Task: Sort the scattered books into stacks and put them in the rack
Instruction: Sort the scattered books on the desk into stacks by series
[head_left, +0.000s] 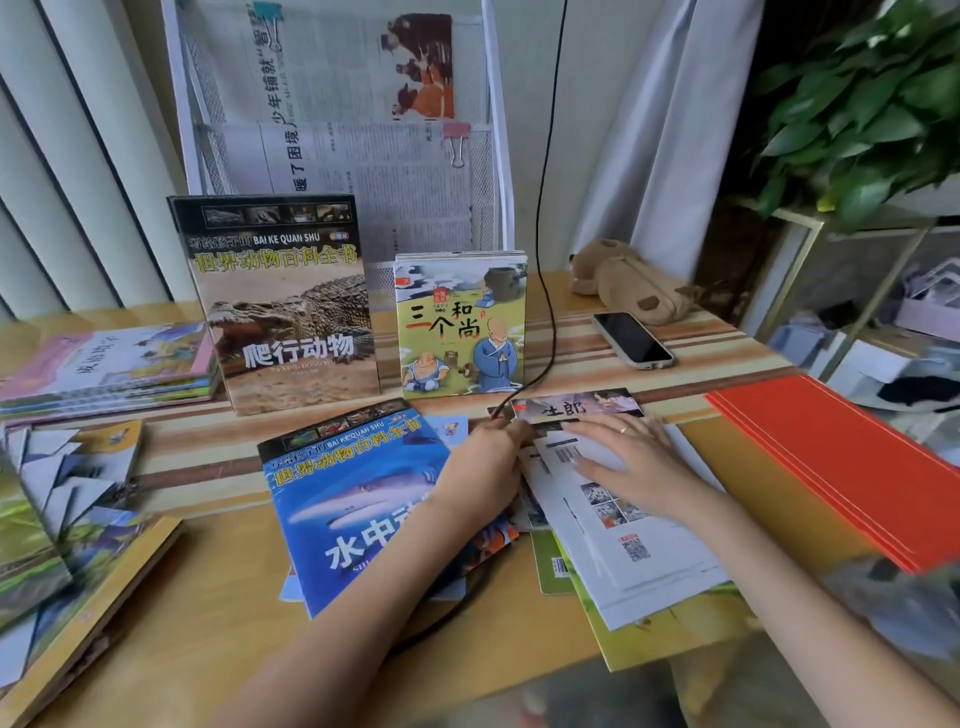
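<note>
Risk first: black cord (546, 291) draped right past the fingertips of the left hand (485, 465), easy to snag when lifting and maybe knock over the 2 books standing beyond. Left hand curled around the edge of the white booklet (623, 540); cannot tell how tight. Right hand (621, 457) flat and open, pressing on that booklet. Loose, crooked pile under both hands, so could slide apart if tugged. Blue shark book (358, 499) tucked under the left wrist. Red folders (852, 467) off to the right of the right hand. White rack (496, 156) far beyond both hands, holding only clipped newspapers (332, 78). No books inside yet.
</note>
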